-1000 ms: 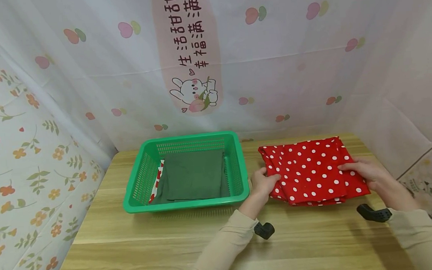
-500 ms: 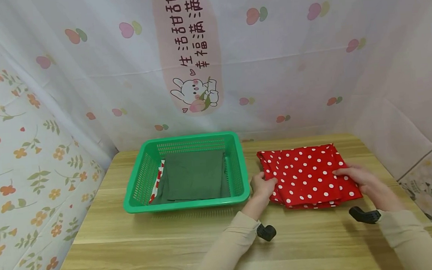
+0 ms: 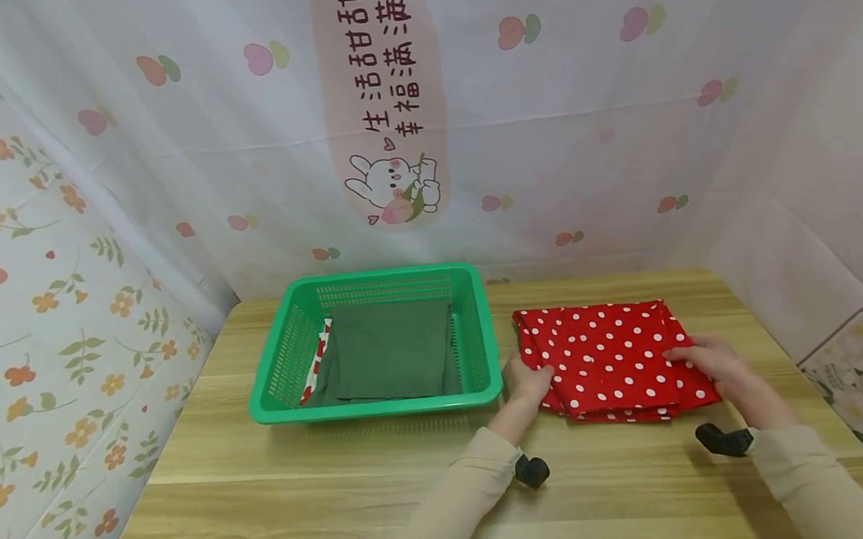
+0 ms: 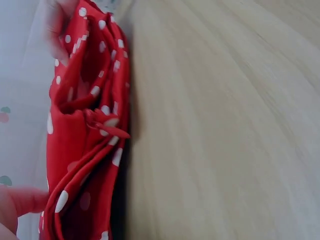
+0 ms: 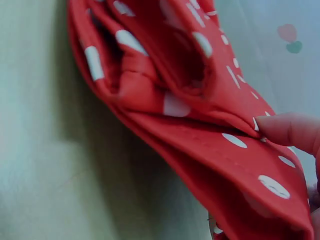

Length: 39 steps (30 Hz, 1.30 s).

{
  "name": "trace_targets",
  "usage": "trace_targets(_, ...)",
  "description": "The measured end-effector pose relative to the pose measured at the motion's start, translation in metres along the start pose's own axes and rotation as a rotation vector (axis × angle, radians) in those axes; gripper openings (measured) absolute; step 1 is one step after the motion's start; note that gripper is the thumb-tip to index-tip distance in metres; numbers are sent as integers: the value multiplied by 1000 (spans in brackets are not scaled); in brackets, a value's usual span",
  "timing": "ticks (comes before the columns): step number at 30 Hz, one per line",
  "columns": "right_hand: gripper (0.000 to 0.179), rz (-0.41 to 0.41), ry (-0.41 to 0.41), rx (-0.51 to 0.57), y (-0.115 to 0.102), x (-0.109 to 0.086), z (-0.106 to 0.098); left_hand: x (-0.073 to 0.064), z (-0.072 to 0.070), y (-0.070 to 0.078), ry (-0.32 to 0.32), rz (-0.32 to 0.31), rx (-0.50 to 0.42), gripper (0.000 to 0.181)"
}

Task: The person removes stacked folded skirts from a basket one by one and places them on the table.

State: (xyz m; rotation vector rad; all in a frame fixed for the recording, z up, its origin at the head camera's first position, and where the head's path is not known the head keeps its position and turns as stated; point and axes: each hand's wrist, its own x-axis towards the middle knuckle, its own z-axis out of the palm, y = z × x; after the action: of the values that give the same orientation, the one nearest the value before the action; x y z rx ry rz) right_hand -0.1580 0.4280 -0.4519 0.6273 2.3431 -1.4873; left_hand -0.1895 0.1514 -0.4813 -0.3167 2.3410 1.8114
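Both hands [image 3: 526,386] [image 3: 716,368] grip dotted cloth [image 3: 609,357], prob. touching wood tbl [image 3: 305,504], w/ printed curtain [image 3: 581,150] behind.

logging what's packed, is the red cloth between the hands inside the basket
No, the red cloth is outside the basket, right of it, with the left hand and right hand at its sides.

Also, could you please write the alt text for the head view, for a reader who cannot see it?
A person's left hand and right hand grip opposite sides of a folded red cloth with white dots on a wood-grain table. To the cloth's left, a green basket holds folded dark green fabric; behind hangs a pale printed curtain.
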Motion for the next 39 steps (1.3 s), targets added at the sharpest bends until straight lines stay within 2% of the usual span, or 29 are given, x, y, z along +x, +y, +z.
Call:
trace_targets(4, 74, -8, 52, -78, 2, -1, 3, -1, 1, -2, -5, 12, 103, 47)
trace_targets(7, 73, -41, 88, -117, 4, -1, 6, -4, 1, 2, -4, 31, 187, 61)
trace_targets(11, 75, -70, 135, -148, 6, 0, 8, -7, 1, 7, -20, 96, 274, 73)
trace_targets(14, 76, -94, 159, -151, 7, -1, 8, -9, -1, 10, -36, 142, 314, 74)
trace_targets(17, 73, -123, 194, -123, 6, -1, 8, -11, -3, 13, -51, 183, 308, 73)
trace_targets(21, 75, -144, 245, -43, 3, -2, 9, -12, -8, 17, -81, 227, 250, 73)
trace_targets(25, 81, -150, 266, -30, 3, 3, 7, -14, -15, 23, -136, 245, 179, 72)
trace_targets(27, 83, -158, 282, -72, 7, 10, 5, -16, -19, 27, -170, 258, 144, 69)
trace_targets(34, 86, -312, 249, -127, 28, 49, -1, -21, -27, 36, -272, 312, 37, 66)
trace_targets(36, 87, -344, 269, -156, 25, 52, 3, -22, -28, 39, -285, 307, 26, 64)
trace_targets(39, 85, -353, 227, -124, 5, 38, 10, -25, -32, 44, -308, 316, 1, 61)
